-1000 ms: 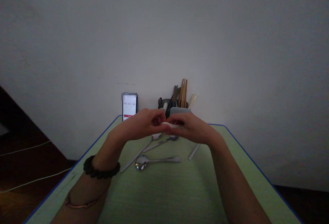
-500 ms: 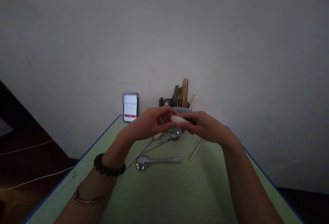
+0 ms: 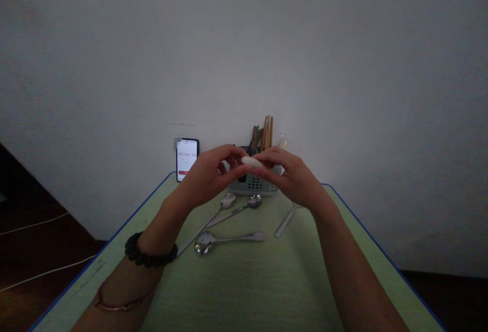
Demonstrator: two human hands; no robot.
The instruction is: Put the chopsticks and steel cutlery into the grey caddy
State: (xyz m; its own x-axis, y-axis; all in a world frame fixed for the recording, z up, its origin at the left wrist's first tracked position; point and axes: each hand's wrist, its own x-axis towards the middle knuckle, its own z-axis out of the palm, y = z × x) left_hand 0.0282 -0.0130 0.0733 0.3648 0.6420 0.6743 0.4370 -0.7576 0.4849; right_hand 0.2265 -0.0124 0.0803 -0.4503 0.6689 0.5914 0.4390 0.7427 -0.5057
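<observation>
Both hands are raised over the far part of a green table [image 3: 244, 281] and meet around a small white oblong object [image 3: 251, 161]. My left hand [image 3: 208, 174] pinches its left end with curled fingers. My right hand [image 3: 292, 177] grips its right end, fingers closed. Just behind and below them stands a grey utensil holder [image 3: 252, 184] with chopsticks [image 3: 267, 133] and other handles sticking up. What the white object is cannot be made out.
Three metal spoons [image 3: 224, 238] lie on the table under the hands, and another flat metal utensil [image 3: 285, 219] lies to their right. A phone [image 3: 186, 158] with a lit timer screen leans on the white wall at the back left. Dark floor with cables lies left.
Both hands have lifted the white object higher and a little farther back, uncovering the holder's front and the spoons beneath. The view shifted slightly.
</observation>
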